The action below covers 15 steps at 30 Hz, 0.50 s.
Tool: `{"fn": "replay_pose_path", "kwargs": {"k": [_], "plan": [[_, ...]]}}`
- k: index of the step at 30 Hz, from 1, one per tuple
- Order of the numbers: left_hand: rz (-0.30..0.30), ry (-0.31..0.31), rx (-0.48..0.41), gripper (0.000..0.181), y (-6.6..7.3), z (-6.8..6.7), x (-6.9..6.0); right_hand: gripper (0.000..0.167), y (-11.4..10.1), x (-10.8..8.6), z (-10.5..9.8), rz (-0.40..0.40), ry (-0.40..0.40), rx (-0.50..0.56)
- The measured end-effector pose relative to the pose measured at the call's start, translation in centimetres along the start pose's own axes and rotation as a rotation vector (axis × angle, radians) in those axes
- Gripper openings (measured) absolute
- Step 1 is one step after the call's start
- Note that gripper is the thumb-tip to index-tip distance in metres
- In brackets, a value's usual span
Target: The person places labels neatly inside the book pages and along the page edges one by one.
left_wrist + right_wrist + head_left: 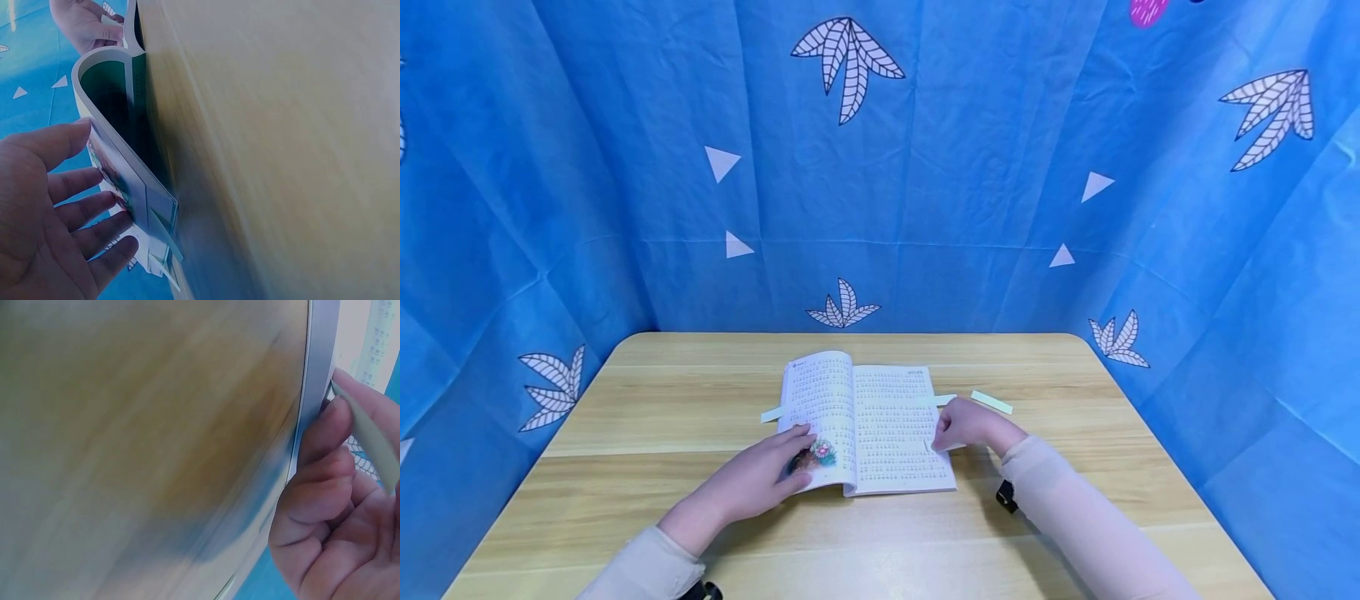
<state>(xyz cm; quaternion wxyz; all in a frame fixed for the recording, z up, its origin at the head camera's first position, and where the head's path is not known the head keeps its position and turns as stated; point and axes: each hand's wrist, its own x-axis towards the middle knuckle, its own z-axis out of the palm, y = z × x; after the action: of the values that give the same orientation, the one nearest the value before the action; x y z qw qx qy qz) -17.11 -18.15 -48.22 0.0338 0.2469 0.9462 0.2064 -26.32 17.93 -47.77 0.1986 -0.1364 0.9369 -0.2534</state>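
Under the spread left hand (747,487), the open book (891,471) is touched; at its right edge, a pale strip (375,437) is pinched by the right hand (968,422). Tabs (946,400) already set both sides; one loose strip (992,402) beyond, seemingly unplaced.

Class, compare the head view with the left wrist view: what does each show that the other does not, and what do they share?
Only the head view: a loose pale strip on the table right of the book, and both sleeves.

Only the left wrist view: the palm side of the left hand, and a green surface beneath the book's arched left side.

Both: the book, the left hand, the right hand, the table and the blue curtain.
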Motion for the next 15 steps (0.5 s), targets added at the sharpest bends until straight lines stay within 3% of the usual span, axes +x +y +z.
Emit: {"fn": "replay_pose_path", "kwargs": {"k": [15], "plan": [[-0.012, 0.0, 0.007, 0.058, -0.08, 0.1, 0.07, 0.022, -0.13, 0.02, 0.12, 0.01, 0.014, 0.026]]}}
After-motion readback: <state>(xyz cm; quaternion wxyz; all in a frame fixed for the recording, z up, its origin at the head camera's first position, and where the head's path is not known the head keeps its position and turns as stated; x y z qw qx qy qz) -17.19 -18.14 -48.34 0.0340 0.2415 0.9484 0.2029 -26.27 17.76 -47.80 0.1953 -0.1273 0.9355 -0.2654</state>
